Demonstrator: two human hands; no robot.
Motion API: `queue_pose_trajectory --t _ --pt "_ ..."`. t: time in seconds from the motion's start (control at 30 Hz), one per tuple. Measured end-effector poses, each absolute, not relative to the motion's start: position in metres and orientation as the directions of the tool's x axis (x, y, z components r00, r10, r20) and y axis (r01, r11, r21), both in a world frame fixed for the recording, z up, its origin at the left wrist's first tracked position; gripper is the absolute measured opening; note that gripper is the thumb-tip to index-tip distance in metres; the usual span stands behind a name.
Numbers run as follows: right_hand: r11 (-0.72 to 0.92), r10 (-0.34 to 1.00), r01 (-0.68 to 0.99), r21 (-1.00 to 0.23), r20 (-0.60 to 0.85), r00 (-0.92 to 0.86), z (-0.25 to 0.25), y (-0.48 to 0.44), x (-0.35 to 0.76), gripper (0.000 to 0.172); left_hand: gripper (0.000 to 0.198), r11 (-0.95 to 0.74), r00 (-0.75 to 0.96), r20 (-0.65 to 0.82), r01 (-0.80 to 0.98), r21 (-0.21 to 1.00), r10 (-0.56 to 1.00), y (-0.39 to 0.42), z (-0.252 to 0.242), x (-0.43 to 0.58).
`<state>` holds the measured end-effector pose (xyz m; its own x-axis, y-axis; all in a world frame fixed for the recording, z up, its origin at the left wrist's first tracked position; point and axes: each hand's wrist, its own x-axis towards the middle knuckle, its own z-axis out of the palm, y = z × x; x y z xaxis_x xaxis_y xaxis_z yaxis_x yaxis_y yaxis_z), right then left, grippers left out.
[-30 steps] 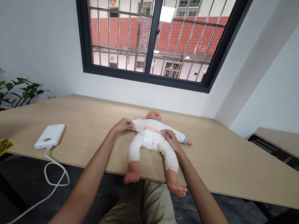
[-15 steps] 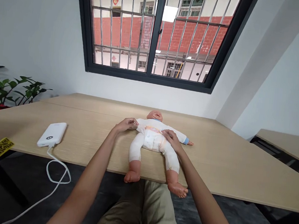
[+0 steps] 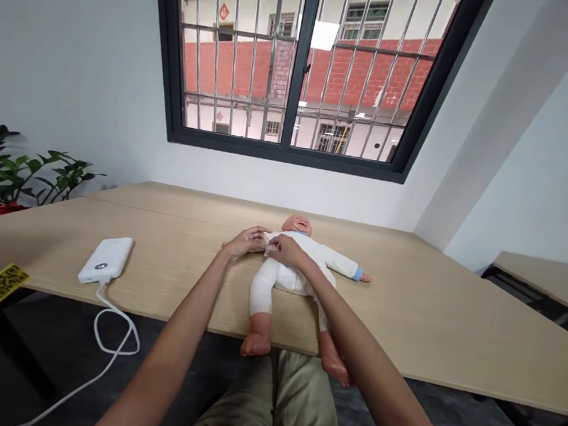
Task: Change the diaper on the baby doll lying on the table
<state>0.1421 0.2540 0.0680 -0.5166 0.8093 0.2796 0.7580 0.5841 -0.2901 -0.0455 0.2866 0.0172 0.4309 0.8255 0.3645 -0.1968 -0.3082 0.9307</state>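
Note:
A baby doll [image 3: 303, 240] in a white suit with blue cuffs lies on its back on the table, its feet hanging past the front edge. Around its hips is a white diaper [image 3: 291, 280], partly covered by my right arm. My right hand [image 3: 288, 250] reaches across the doll's belly, fingertips pinched on the diaper's side at the waist. Right beside it, my left hand [image 3: 247, 241] has its fingers bent together at that same side of the waist, closed on the diaper's edge. The fingertips of both hands are partly hidden.
On the left of the wooden table [image 3: 177, 219] lies a white power bank [image 3: 107, 259], its white cable [image 3: 112, 350] hanging off the front edge. A potted plant [image 3: 21, 171] stands at far left. Behind the table is a barred window [image 3: 293, 66].
My right hand has moved left across the doll's belly, from the far side of the diaper to beside my left hand. The left hand stays at the doll's side. The view has shifted slightly.

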Motion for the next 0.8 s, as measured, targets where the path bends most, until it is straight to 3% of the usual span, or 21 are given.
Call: queue_pose_trajectory --t 0.13,0.27,0.47,0.6,0.67,0.8 --pt "0.432 0.898 0.89 -0.145 0.157 -0.41 0.055 0.259 0.122 0.024 0.054 -0.207 0.402 0.333 -0.326 0.922 0.853 0.282 0.017 -0.046" --pt "0.386 0.919 0.911 -0.146 0.144 -0.366 0.051 0.26 0.114 0.032 0.049 -0.211 0.456 0.355 -0.337 0.918 0.816 0.279 0.016 -0.04" --pt "0.488 0.854 0.733 -0.474 0.086 -0.513 0.072 0.257 0.139 0.034 0.05 -0.236 0.44 0.377 -0.343 0.909 0.815 0.279 0.013 -0.022" --pt "0.315 0.921 0.617 -0.721 0.075 -0.382 0.084 0.253 0.163 0.033 0.054 -0.235 0.404 0.359 -0.325 0.916 0.841 0.281 0.011 -0.012" --pt "0.292 0.929 0.622 -0.727 0.061 -0.364 0.085 0.252 0.171 0.031 0.057 -0.232 0.386 0.351 -0.322 0.918 0.853 0.28 0.011 -0.007" --pt "0.332 0.901 0.628 -0.704 0.039 -0.432 0.079 0.252 0.178 0.044 0.056 -0.249 0.375 0.341 -0.274 0.929 0.862 0.274 0.012 0.0"
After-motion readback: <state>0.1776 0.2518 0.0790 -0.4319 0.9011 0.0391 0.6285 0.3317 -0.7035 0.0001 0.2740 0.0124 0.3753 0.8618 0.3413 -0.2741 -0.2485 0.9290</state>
